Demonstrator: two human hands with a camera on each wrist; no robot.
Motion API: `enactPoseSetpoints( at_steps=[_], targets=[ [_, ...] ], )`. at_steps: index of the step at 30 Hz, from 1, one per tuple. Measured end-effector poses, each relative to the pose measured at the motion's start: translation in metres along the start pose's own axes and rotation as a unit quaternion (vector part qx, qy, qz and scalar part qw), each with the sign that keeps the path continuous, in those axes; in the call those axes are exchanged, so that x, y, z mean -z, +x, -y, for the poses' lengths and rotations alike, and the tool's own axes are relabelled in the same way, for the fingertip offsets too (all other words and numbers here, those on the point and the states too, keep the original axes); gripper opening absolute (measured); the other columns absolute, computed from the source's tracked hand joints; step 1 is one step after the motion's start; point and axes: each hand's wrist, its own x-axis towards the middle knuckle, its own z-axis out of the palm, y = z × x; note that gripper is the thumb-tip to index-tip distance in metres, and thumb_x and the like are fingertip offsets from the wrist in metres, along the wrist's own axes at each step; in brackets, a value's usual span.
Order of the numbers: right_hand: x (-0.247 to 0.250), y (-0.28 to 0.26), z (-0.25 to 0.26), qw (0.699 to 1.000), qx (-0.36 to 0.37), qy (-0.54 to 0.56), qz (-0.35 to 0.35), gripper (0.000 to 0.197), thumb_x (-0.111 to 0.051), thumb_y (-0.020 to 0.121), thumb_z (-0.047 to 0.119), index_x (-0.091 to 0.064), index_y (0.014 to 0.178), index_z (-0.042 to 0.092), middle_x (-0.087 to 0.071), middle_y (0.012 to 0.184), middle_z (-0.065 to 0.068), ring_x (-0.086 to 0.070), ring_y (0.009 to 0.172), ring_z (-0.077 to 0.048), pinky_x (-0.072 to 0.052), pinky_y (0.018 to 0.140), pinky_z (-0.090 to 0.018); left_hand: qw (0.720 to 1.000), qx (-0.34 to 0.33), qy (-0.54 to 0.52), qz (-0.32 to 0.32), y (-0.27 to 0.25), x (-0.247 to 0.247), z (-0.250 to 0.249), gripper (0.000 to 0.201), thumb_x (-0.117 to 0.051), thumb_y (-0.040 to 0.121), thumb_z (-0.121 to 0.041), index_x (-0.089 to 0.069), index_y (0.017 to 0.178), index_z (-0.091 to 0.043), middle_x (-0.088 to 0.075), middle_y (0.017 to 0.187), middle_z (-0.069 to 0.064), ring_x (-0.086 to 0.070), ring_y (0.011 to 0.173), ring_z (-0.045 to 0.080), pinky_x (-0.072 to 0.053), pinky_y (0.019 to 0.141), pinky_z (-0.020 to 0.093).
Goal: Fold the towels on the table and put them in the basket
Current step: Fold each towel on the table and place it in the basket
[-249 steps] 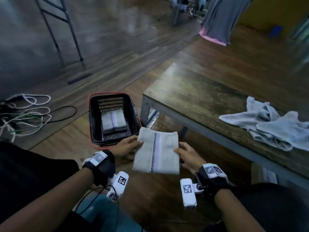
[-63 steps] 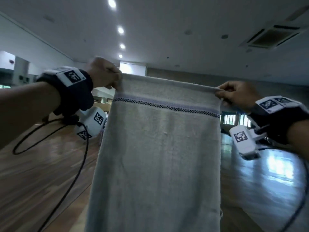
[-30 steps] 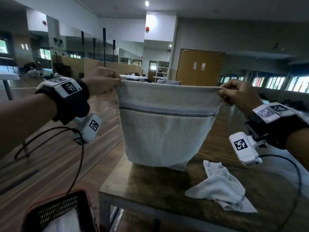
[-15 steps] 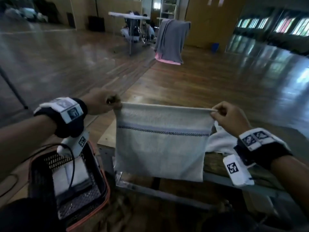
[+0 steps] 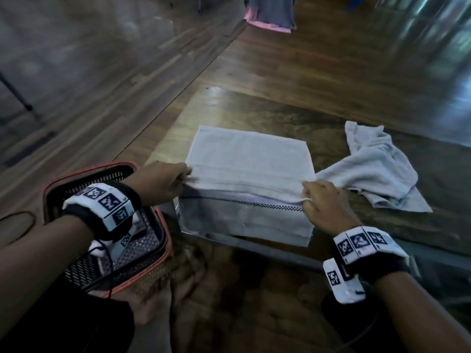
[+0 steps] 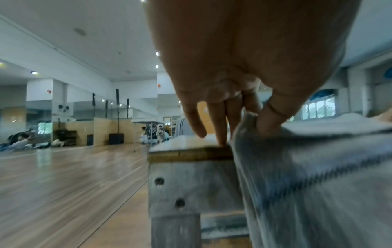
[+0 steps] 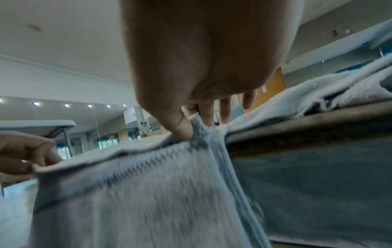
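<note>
A pale grey towel [image 5: 248, 159] with a checked stripe lies half on the wooden table [image 5: 254, 110]; its near part hangs over the table's front edge. My left hand [image 5: 163, 182] pinches the towel's left side at that edge, thumb and fingers on the cloth [image 6: 250, 120]. My right hand [image 5: 321, 202] pinches the right side, seen close up as a bunched fold [image 7: 199, 130]. A second, crumpled towel [image 5: 377, 169] lies on the table to the right. The black basket [image 5: 107, 174] with an orange rim stands on the floor at the left, folded towels inside mostly hidden by my left wrist.
The basket sits just left of the table's near corner and metal leg [image 6: 176, 193]. Cables trail from both wrist cameras. Wooden floor lies all around; a draped grey and pink cloth [image 5: 270, 11] hangs far behind the table.
The towel, held stretched in the air half a second ago, now lies on the table with its near part over the edge. Both hands have come down and still pinch its sides.
</note>
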Motion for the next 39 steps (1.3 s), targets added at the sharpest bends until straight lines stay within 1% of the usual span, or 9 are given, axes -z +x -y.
enactPoseSetpoints(
  at_steps=[4, 7, 13, 18, 21, 27, 31, 35, 39],
  targets=[
    [0.012, -0.01, -0.002, 1.0, -0.001, 0.03, -0.001, 0.006, -0.049, 0.083, 0.023, -0.051, 0.087, 0.028, -0.059, 0.098, 0.005, -0.049, 0.105, -0.018, -0.023, 0.093, -0.037, 0.999, -0.003, 0.025, 0.042, -0.016, 0.017, -0.007, 0.012, -0.057, 0.087, -0.026, -0.045, 0.086, -0.021, -0.065, 0.092, 0.005, -0.057, 0.079, 0.025, -0.043, 0.065, 0.033],
    [0.026, -0.005, -0.002, 0.996, -0.019, 0.062, -0.054, 0.004, -0.048, 0.086, 0.023, -0.049, 0.083, 0.026, -0.059, 0.09, 0.004, -0.05, 0.098, -0.019, -0.017, 0.087, -0.032, 0.999, 0.0, -0.052, -0.007, -0.015, 0.027, -0.005, 0.01, -0.056, 0.089, -0.018, -0.046, 0.09, -0.022, -0.064, 0.119, 0.004, -0.061, 0.102, 0.024, -0.05, 0.08, 0.04],
    [0.03, 0.025, 0.006, 0.981, -0.051, 0.063, -0.176, 0.004, -0.052, 0.084, 0.018, -0.056, 0.087, 0.02, -0.059, 0.085, 0.004, -0.053, 0.096, -0.022, -0.02, 0.089, -0.034, 0.993, 0.014, -0.056, -0.102, 0.021, 0.038, 0.005, 0.01, -0.056, 0.088, -0.013, -0.056, 0.098, -0.013, -0.065, 0.104, 0.009, -0.059, 0.094, 0.028, -0.049, 0.081, 0.045],
    [0.007, 0.043, 0.003, 0.996, -0.028, 0.054, -0.06, 0.016, -0.05, 0.085, 0.018, -0.056, 0.099, 0.021, -0.061, 0.115, 0.002, -0.046, 0.116, -0.017, -0.016, 0.094, -0.032, 0.999, 0.041, -0.008, 0.012, 0.042, 0.032, -0.003, 0.009, -0.052, 0.089, -0.011, -0.055, 0.097, -0.012, -0.065, 0.111, 0.01, -0.058, 0.097, 0.027, -0.045, 0.082, 0.032],
    [-0.004, 0.036, 0.0, 0.999, 0.0, 0.051, -0.008, 0.022, -0.045, 0.087, 0.018, -0.054, 0.107, 0.021, -0.053, 0.128, 0.006, -0.036, 0.126, -0.013, -0.011, 0.101, -0.035, 0.995, 0.053, 0.023, 0.085, 0.04, 0.032, -0.005, 0.008, -0.051, 0.089, -0.014, -0.056, 0.095, -0.013, -0.065, 0.096, 0.009, -0.058, 0.086, 0.025, -0.05, 0.082, 0.039],
    [0.004, 0.004, -0.008, 0.999, 0.04, 0.007, 0.036, 0.018, -0.045, 0.087, 0.023, -0.052, 0.103, 0.027, -0.051, 0.127, 0.016, -0.027, 0.13, -0.004, -0.007, 0.108, -0.042, 0.989, 0.018, 0.052, 0.137, 0.021, 0.032, -0.005, 0.008, -0.058, 0.084, -0.019, -0.051, 0.079, -0.021, -0.052, 0.073, -0.011, -0.041, 0.062, -0.001, -0.03, 0.052, 0.01],
    [0.018, 0.0, -0.001, 0.995, 0.031, 0.087, 0.049, 0.009, -0.051, 0.086, 0.018, -0.051, 0.089, 0.026, -0.057, 0.116, 0.018, -0.037, 0.121, -0.006, -0.013, 0.108, -0.041, 0.986, 0.022, -0.015, 0.164, 0.015, 0.039, 0.001, 0.022, -0.06, 0.083, -0.017, -0.046, 0.068, -0.025, -0.057, 0.084, -0.019, -0.049, 0.075, -0.005, -0.033, 0.063, -0.001],
    [0.039, 0.023, 0.001, 0.978, -0.022, 0.206, -0.032, 0.006, -0.057, 0.086, 0.018, -0.057, 0.082, 0.022, -0.06, 0.091, 0.008, -0.052, 0.101, -0.018, -0.034, 0.101, -0.054, 0.988, 0.032, -0.13, 0.079, 0.021, 0.056, 0.01, 0.014, -0.063, 0.083, -0.011, -0.053, 0.075, -0.017, -0.066, 0.11, -0.001, -0.059, 0.104, 0.013, -0.047, 0.09, 0.034],
    [0.037, 0.05, 0.002, 0.973, -0.06, 0.195, -0.105, 0.011, -0.058, 0.084, 0.018, -0.055, 0.076, 0.024, -0.055, 0.077, 0.009, -0.054, 0.096, -0.023, -0.035, 0.098, -0.048, 0.994, 0.045, -0.1, -0.011, 0.04, 0.051, 0.012, 0.011, -0.061, 0.085, -0.008, -0.059, 0.094, -0.002, -0.064, 0.108, 0.014, -0.058, 0.102, 0.027, -0.046, 0.087, 0.035]
  ],
)
